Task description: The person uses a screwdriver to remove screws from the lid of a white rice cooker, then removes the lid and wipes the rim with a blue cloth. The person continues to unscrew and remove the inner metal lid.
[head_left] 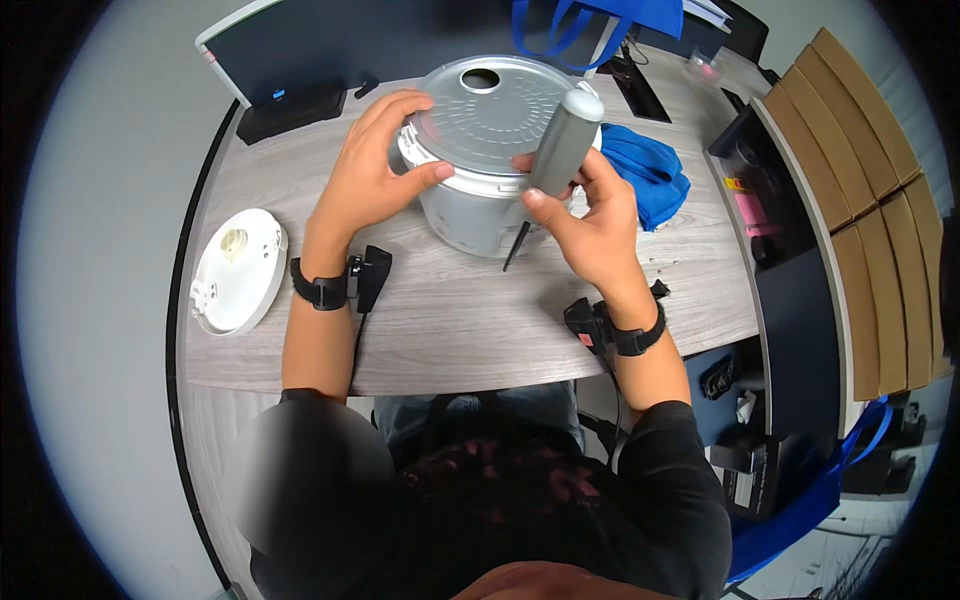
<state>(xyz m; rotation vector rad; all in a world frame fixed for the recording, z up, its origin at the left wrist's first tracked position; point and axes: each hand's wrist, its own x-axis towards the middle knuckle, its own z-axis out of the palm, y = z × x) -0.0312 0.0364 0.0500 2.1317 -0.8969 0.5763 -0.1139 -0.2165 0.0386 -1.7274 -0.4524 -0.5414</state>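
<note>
A rice cooker (pixel 470 215) with a white body stands on the desk in front of me. Its round grey metal lid (pixel 470 125) is down and has a dark round hole near the far edge. My left hand (pixel 372 170) grips the lid's left edge, fingertips on top and thumb on the near rim. In my right hand (pixel 600 215) is a screwdriver (pixel 565 145) with a thick grey handle, its thin dark shaft pointing down beside the cooker's near right side. Part of the cooker's right side is hidden behind this hand.
A white oval lid cover (pixel 240 280) lies at the desk's left. Bunched blue cloth (pixel 645 180) sits right of the cooker, with small bits (pixel 665 275) nearer me. A black box (pixel 292 113) is at the back left. Cardboard boxes (pixel 880 240) stand on the right.
</note>
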